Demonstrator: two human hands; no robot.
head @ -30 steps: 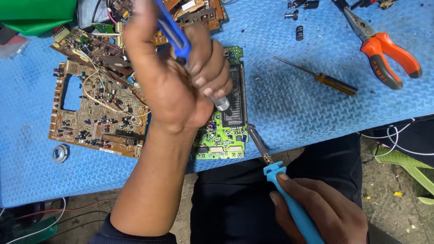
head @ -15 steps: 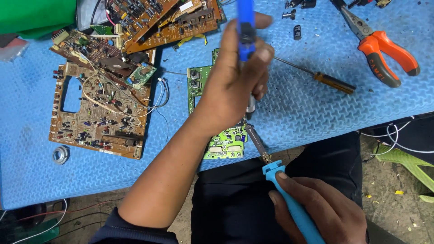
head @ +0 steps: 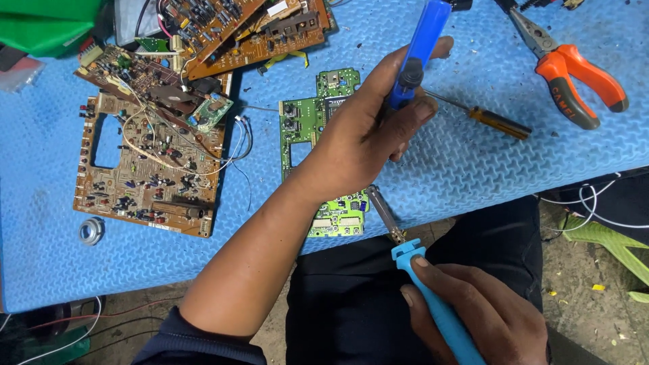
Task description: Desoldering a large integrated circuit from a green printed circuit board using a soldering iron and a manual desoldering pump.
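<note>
Biggest thing here is the blue textured foam mat (head: 473,169) covering the table, then the big brown circuit board with the rectangular cut-out (head: 145,172) on the left, with a heap of more brown boards (head: 230,34) up top. The green circuit board (head: 318,128) lies flat near the middle of the mat, lower end close to the front edge — it's two-tone, darker green up top with small black buttons and a chip, brighter green with white connectors at the bottom, and the forearm covers its middle. Left hand (head: 368,132) is closed tight around a blue plastic tube-shaped tool with a black knob (head: 418,57), held upright just above the board's right side. Right hand (head: 473,314) is wrapped firmly round the light blue handle of a soldering iron (head: 433,297), tip resting at the board's lower right edge. I'd say the trick is keeping the iron tip steady on one joint and bringing the blue tool right beside it — not rushing. Orange-handled pliers (head: 574,74), a yellow-handled screwdriver (head: 490,120) and a small metal ring (head: 90,230) sit around.
</note>
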